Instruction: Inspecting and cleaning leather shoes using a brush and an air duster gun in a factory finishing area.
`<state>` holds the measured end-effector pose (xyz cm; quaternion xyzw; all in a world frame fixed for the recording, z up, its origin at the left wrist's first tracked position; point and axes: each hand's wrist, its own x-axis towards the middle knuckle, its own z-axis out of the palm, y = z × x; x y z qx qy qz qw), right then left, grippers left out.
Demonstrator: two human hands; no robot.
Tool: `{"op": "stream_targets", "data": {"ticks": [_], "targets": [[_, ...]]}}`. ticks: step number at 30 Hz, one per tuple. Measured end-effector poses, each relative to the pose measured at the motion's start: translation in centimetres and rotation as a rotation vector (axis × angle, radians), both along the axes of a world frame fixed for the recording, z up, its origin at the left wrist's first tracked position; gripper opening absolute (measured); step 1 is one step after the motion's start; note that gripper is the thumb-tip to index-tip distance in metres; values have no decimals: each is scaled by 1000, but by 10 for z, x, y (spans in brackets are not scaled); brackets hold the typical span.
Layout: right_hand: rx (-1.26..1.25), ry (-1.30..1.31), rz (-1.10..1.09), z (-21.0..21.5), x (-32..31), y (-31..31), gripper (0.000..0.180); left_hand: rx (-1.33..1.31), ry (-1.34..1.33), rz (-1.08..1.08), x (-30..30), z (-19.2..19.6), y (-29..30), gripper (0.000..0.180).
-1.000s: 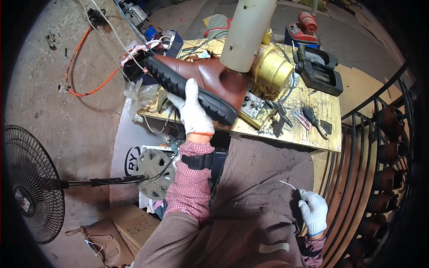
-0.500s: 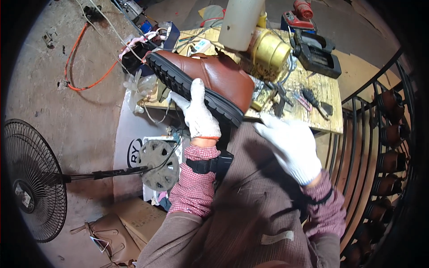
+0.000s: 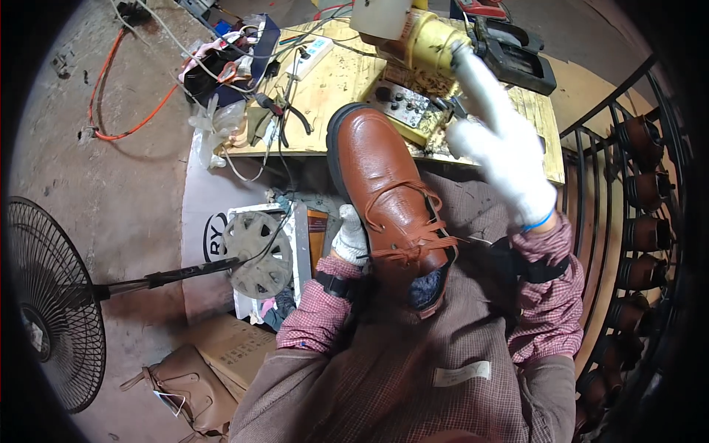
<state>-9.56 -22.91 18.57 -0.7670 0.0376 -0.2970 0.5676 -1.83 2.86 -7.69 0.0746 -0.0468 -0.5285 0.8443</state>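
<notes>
Brown laced shoe (image 3: 378,166) gripped by left hand (image 3: 351,238); right of shoe, right hand (image 3: 509,148) held, thumb and fingers parted, near yellow cylinder (image 3: 428,40).

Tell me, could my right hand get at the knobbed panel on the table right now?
Probably yes: your right hand appears over the table, to the right of the knobbed panel, with nothing seen blocking it; the brown shoe is in your left hand.
</notes>
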Motion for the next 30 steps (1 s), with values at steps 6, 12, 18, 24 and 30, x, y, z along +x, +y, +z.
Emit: {"op": "stream_targets", "data": {"ticks": [6, 12, 18, 24, 30], "targets": [[-677, 94, 532, 2, -71, 43, 53, 264, -205, -103, 26, 102, -33, 88], [-618, 315, 144, -25, -119, 22, 51, 519, -238, -95, 49, 86, -29, 112], [-490, 474, -61, -51, -171, 23, 46, 498, -293, 116, 75, 86, -52, 132], [-513, 551, -206, -61, -173, 29, 66, 617, -397, 303, 67, 92, -59, 108], [-338, 523, 334, -51, -145, 18, 71, 534, -318, 92, -6, 68, -41, 98]]}}
